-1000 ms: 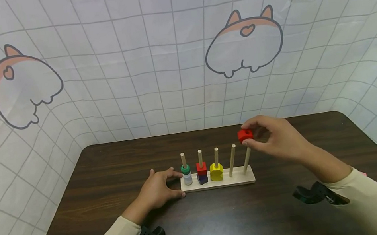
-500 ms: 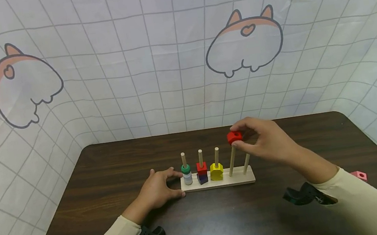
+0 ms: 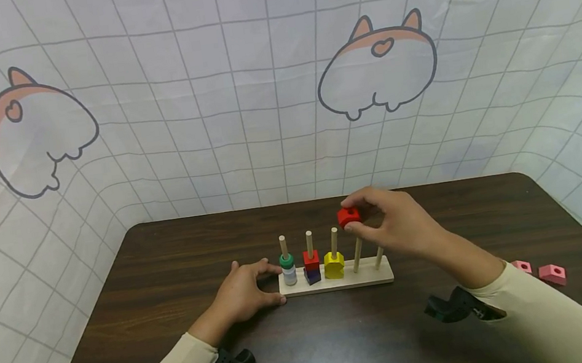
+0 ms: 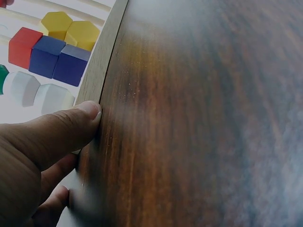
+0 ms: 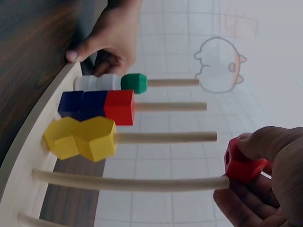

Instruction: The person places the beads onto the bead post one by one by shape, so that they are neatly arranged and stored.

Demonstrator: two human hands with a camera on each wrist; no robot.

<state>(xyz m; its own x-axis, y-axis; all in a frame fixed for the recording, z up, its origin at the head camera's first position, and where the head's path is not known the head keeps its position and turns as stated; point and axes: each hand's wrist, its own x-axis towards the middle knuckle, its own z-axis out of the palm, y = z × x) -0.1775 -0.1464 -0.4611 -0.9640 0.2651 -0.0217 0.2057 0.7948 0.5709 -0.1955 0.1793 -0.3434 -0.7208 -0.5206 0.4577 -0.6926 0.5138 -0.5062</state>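
A wooden peg board [image 3: 374, 278] stands on the dark table. My left hand [image 3: 240, 294] grips its left end, thumb on the front edge. The first peg carries white beads and a green bead [image 5: 134, 83]. On the second, a red bead [image 5: 120, 108] sits over blue beads [image 5: 83, 105]. Yellow beads [image 3: 334, 266] fill the low part of the third; the last two pegs are bare. My right hand [image 3: 403, 224] pinches a loose red block [image 3: 348, 217] with a hole, close by the tip of the fourth peg [image 5: 132, 182]. Whether it touches the tip I cannot tell.
Two pink blocks [image 3: 552, 275] with holes lie on the table at the right, one partly behind the right sleeve [image 3: 542, 301]. A white grid-patterned cloth [image 3: 281, 114] hangs behind the table.
My right hand has moved left with the red block, from near the fifth peg to the fourth. The pink blocks have come into view behind the sleeve. The left hand stays put.
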